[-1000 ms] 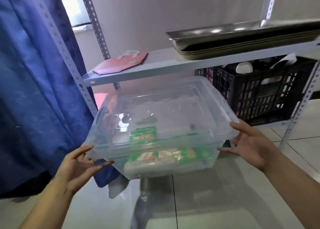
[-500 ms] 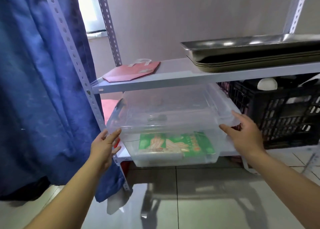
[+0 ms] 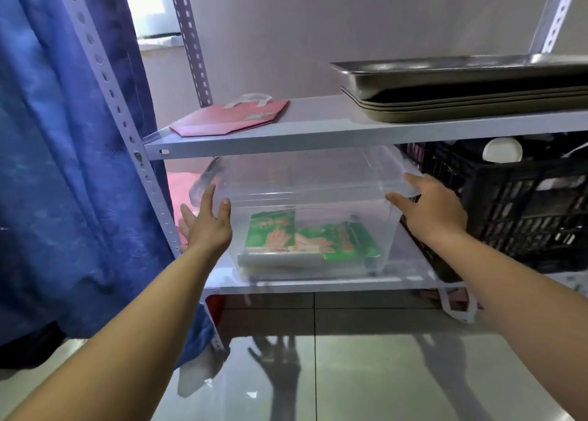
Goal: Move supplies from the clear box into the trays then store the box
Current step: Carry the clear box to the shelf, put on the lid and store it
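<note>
The clear box [image 3: 305,182] sits on the lower shelf [image 3: 318,285] of a metal rack, under the middle shelf. Green packets [image 3: 318,239] and a pale flat pack lie in its bottom. My left hand [image 3: 206,226] touches the box's left front corner with straight fingers. My right hand [image 3: 429,204] presses on the rim at the right front corner, fingers extended. A stack of metal trays [image 3: 461,89] rests on the middle shelf, upper right.
A black plastic crate [image 3: 525,204] stands right beside the box on the same shelf. A red folded bag [image 3: 232,118] lies on the middle shelf [image 3: 286,140]. A blue curtain [image 3: 63,166] hangs at left. Glossy floor tiles [image 3: 318,373] lie below.
The box went from being carried in front of the rack to resting deep on the lower shelf. Both hands followed it forward and now lie on its front corners.
</note>
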